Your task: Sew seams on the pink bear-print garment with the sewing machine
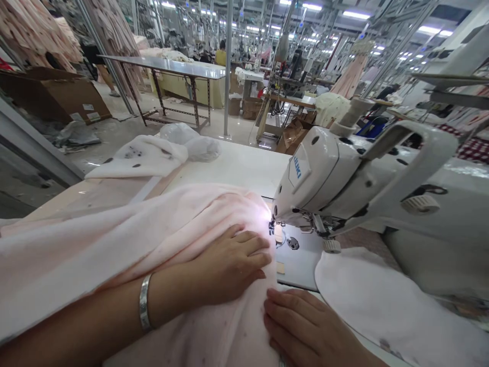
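Observation:
A large piece of pale pink fleece fabric [114, 239] lies across the sewing table, its edge under the lit needle area [272, 224] of a white sewing machine [344, 173]. My left hand [233, 262], a silver bangle on the wrist, lies flat on the fabric with fingers stretched toward the needle. My right hand [301, 326] presses on the fabric's near edge with fingers together and extended, just in front of the machine bed.
A white fabric piece [382, 300] lies to the right under the machine arm. Folded white spotted fabric [141, 155] and a plastic bag [191, 140] sit at the table's far side. Beyond are a metal table [168, 66], cardboard boxes [57, 92] and hanging garments.

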`<action>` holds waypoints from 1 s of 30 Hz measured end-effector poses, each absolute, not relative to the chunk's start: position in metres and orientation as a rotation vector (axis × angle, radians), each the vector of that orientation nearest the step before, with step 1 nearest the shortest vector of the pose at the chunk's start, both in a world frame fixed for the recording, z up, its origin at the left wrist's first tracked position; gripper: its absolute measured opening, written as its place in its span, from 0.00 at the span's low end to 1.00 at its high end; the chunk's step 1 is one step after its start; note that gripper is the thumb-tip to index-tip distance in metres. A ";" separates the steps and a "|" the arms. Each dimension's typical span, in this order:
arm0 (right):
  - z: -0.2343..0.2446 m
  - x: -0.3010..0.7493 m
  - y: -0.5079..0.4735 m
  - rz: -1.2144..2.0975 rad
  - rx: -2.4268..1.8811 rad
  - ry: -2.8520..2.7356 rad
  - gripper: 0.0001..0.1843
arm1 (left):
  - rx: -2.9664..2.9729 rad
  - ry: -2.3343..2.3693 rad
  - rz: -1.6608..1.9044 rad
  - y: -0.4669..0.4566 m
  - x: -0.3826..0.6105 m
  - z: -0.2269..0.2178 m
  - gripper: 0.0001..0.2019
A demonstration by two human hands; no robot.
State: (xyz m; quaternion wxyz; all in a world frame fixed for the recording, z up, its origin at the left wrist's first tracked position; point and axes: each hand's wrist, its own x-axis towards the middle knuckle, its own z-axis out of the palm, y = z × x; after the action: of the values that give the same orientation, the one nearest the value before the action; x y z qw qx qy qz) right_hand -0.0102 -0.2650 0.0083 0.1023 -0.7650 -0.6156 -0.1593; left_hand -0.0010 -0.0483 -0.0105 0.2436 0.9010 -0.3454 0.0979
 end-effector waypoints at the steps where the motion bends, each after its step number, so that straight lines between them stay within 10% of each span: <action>1: 0.009 -0.009 -0.265 -0.473 -2.257 -1.817 0.12 | 2.460 -0.943 0.262 -0.048 -0.001 -0.010 0.12; 30: 0.013 0.027 -0.253 -0.379 -2.281 -1.724 0.11 | 2.435 -0.871 0.382 -0.038 0.048 -0.007 0.03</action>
State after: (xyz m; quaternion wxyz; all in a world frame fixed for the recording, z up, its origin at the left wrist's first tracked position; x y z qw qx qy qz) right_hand 0.0275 -0.2535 0.0131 0.1283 -0.7842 -0.5929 -0.1305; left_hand 0.0481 -0.0379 -0.0074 0.2606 0.8993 -0.3217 0.1409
